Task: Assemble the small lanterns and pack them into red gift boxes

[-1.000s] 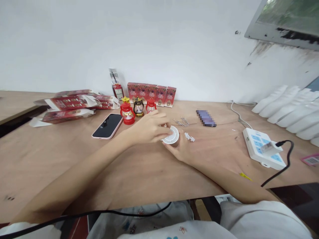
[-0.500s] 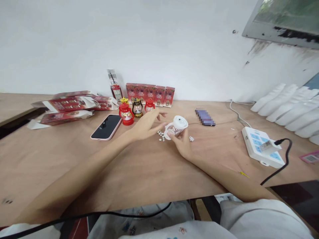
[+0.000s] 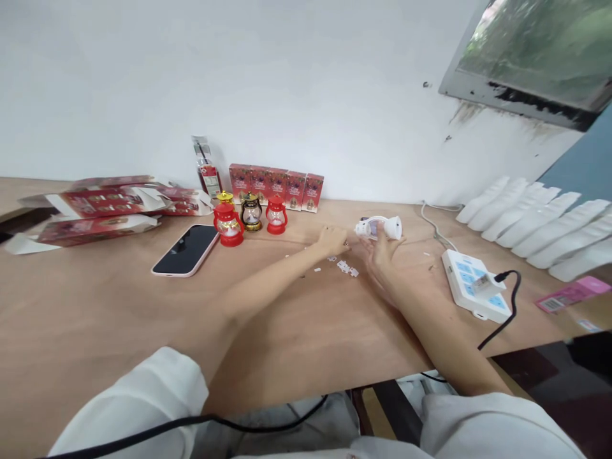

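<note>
My right hand (image 3: 381, 260) holds a small white lantern (image 3: 393, 227), tipped on its side above the table with its base to the right. Close to its left end, my left hand (image 3: 333, 240) is curled closed; whatever it may hold is hidden. Small white plastic tabs (image 3: 347, 268) lie scattered on the wood just below my hands. To the left stand finished-looking small lanterns: a red one (image 3: 228, 224), a black and bronze one (image 3: 251, 213), another red lantern (image 3: 276, 215), and a gold-topped lantern (image 3: 224, 197) partly hidden behind.
Red printed boxes (image 3: 277, 187) stand in a row by the wall, beside a bottle (image 3: 209, 175). Flattened cartons (image 3: 105, 204) pile up at left, near a phone (image 3: 186, 250). A power strip (image 3: 473, 287) and white foam-like pieces (image 3: 540, 223) are at right.
The white lantern has moved right and been tipped sideways in my right hand. My left hand has gone from spread fingers to a closed shape, further right. The view has turned slightly right.
</note>
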Tool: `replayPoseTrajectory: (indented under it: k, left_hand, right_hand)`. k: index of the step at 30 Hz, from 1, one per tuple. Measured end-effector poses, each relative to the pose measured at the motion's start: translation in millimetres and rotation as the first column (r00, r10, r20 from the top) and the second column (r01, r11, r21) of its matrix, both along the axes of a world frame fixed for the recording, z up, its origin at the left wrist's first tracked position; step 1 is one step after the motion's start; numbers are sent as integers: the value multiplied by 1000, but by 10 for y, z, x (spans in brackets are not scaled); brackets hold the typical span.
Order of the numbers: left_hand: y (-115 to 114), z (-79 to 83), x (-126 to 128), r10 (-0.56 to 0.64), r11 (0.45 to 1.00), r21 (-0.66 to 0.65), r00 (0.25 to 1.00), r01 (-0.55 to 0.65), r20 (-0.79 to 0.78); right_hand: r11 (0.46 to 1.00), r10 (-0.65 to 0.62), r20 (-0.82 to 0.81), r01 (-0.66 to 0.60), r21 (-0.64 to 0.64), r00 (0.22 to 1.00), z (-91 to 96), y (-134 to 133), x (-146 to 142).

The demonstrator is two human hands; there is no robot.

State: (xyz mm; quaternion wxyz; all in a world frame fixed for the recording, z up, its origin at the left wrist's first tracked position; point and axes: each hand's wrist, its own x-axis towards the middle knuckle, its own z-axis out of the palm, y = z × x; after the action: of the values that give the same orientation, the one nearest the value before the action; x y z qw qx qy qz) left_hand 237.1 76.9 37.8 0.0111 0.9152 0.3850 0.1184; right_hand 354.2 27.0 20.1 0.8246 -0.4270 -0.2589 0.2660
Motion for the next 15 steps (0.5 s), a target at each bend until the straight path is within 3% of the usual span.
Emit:
replayPoseTrajectory:
  k: [6,12,15]
  left_hand:
    - [-57,-51,99,125,991,-46,992,-125,-8]
    - [-58,94,-7,228,968,-130,970,-216,84]
    - [-30,196,-89,282,946,-204,949,-251,140]
  right_hand:
    - [1000,-8,-86,8,1,996,-74,84,37]
    - [991,-17,-195,-9,-132,981,-16,7,-42]
    - [988,122,-183,-137,-74,976,-27,5,-48]
